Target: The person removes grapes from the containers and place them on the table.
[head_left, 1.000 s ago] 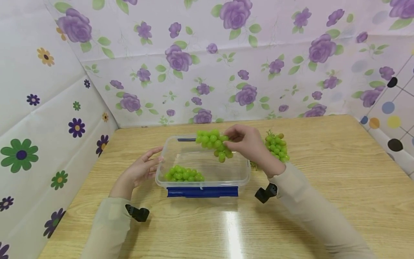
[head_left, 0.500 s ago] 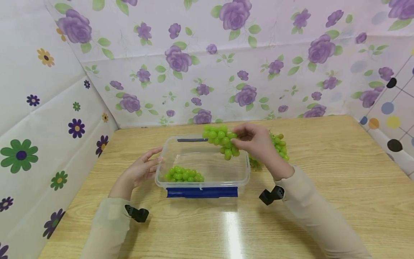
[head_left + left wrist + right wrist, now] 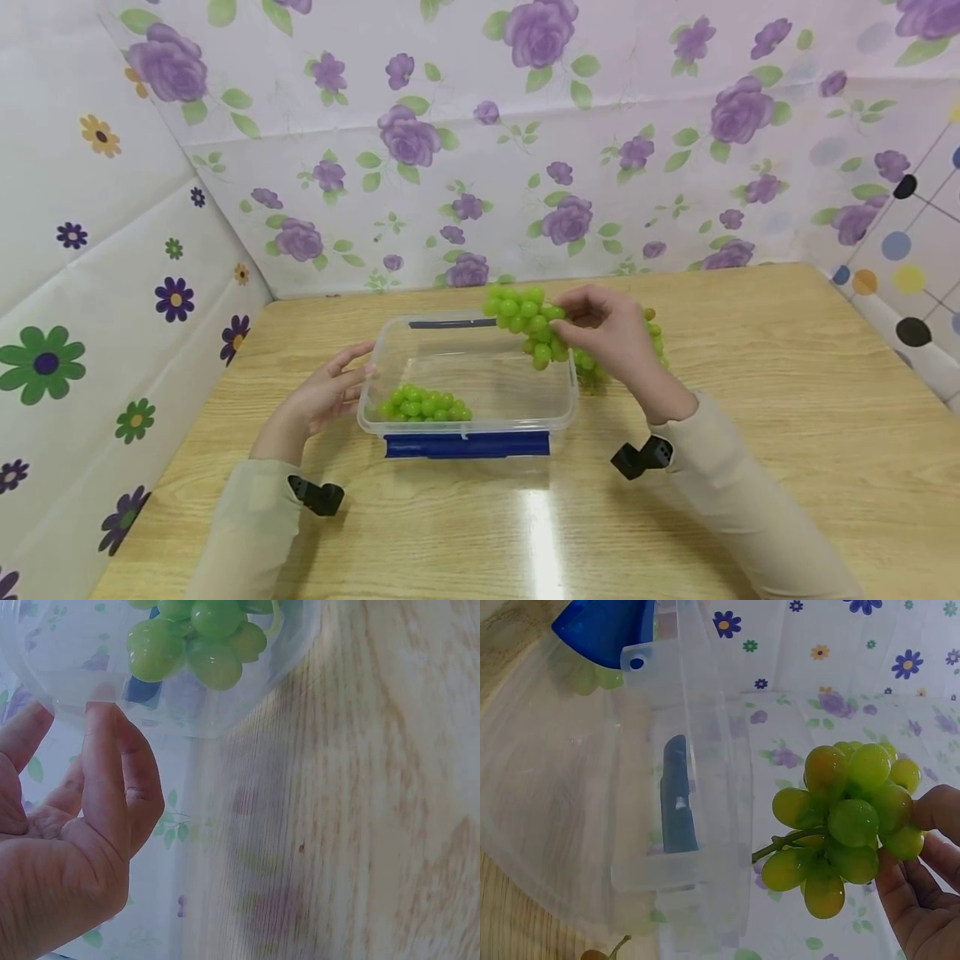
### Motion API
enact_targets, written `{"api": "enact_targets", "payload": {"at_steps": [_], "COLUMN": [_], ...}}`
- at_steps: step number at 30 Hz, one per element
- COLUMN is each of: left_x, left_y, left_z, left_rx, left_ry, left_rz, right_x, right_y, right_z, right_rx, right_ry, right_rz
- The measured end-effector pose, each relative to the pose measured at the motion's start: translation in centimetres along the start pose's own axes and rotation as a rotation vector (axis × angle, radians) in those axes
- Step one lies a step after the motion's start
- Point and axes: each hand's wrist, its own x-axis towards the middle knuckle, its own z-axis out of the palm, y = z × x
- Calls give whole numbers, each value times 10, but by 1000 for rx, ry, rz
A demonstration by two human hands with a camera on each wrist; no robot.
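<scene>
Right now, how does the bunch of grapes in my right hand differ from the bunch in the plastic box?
The held bunch is pinched by your right hand; the boxed bunch has no hand on it. The held bunch is raised above the rim, while the boxed bunch lies low inside the plastic box, near its front left corner. Both are green.

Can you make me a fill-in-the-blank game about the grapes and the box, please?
1. The right hand pinches a raised bunch of green ____.
2. The front clip on the clear box is coloured ____.
3. Left or right? In the head view, the grapes inside the box lie toward its ____ end.

Missing words: grapes; blue; left.
</scene>
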Motion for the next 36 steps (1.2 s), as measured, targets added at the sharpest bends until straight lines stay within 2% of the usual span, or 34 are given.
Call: {"api": "enact_targets", "payload": {"at_steps": [6, 15, 36], "left_x": [0, -2, -2], "left_y": [1, 0, 3], "left_z": [0, 1, 1], "left_rx": [-38, -37, -28], "left_ry": [-16, -17, -6], "left_rz": [-9, -10, -5], "right_x": [-4, -12, -21], "right_y": [1, 3, 12], "right_z": [-9, -22, -51], "right_rx": [7, 24, -97], "right_ry": [32, 62, 180], "right_rz": [1, 18, 53]}}
